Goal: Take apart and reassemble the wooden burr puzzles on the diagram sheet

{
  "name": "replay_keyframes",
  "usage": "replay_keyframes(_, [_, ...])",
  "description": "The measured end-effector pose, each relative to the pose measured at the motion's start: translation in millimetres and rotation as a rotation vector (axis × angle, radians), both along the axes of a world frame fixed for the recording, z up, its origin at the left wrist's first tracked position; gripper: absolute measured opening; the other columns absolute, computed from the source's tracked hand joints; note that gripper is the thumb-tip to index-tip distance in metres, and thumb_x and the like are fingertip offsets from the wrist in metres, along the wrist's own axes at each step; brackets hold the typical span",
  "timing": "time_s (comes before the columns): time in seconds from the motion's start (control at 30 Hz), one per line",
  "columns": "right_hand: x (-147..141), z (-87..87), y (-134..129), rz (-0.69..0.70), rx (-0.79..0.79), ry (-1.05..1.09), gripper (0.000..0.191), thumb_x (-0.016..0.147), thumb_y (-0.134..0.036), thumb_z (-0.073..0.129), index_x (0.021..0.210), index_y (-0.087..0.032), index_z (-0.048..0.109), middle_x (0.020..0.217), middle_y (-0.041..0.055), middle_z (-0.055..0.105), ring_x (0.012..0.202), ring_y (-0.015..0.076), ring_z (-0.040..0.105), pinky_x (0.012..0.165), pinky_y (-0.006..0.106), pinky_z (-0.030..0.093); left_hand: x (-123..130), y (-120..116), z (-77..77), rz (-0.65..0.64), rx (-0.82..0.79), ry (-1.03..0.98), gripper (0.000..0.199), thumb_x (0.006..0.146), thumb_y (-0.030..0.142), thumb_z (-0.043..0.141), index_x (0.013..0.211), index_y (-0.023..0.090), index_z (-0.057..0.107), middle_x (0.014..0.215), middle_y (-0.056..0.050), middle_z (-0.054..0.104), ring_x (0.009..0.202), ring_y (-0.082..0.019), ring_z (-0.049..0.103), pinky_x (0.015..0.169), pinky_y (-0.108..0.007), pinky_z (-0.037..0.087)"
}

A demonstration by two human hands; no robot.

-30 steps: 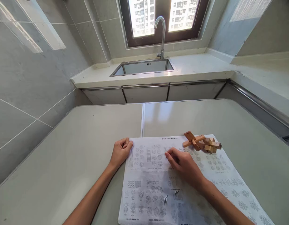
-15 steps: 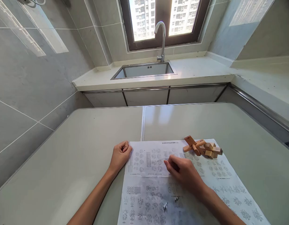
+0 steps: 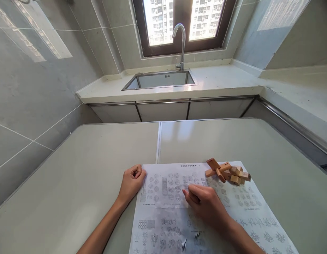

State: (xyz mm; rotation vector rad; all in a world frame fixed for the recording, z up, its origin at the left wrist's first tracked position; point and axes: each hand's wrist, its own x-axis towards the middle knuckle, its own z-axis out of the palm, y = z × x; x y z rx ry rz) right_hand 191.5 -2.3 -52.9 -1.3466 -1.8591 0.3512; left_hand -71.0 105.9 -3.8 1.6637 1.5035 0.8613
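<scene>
A large printed sheet (image 3: 155, 204) covered in small diagrams lies on the table before me, creased and torn in two small spots near the bottom. My left hand (image 3: 133, 176) is curled into a fist at the sheet's upper left corner, with nothing seen in it. Over the middle of the paper rests my right hand (image 3: 203, 199), fingers folded in and thumb showing; I see nothing in it either. Beyond it, on the sheet's upper right part, sits a cluster of interlocking wooden puzzle pieces (image 3: 228, 171), some reddish-brown and some paler. Neither hand touches the wood.
The pale table (image 3: 107, 148) has a seam running down its middle. Past its far edge stand a white counter (image 3: 219, 79) with a sunken sink (image 3: 163, 80), a tall faucet (image 3: 182, 46) and a window (image 3: 179, 24). A grey tiled wall (image 3: 33, 88) rises at the left.
My view has shifted slightly, so the table, sheet and wooden pieces appear a little lower. Both hands keep their closed shape and their places on the paper.
</scene>
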Motion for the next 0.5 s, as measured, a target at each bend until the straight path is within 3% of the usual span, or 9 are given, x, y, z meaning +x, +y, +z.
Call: replay_keyframes(0.5, [-1.7,0.7,2.7,-0.015,-0.011,0.007,0.044,0.103,-0.019,0.053,0.07,-0.024,0.024,0.061,-0.0083,0.027,0.053,0.0094,0.024,0.051,0.024,0.025,-0.1,2.3,2.6,0.004,-0.024,0.051,0.041,0.083,0.039,0.055,0.064,0.023,0.022,0.063,0.006,0.022,0.059,-0.012,0.021,0.056,-0.026,0.021])
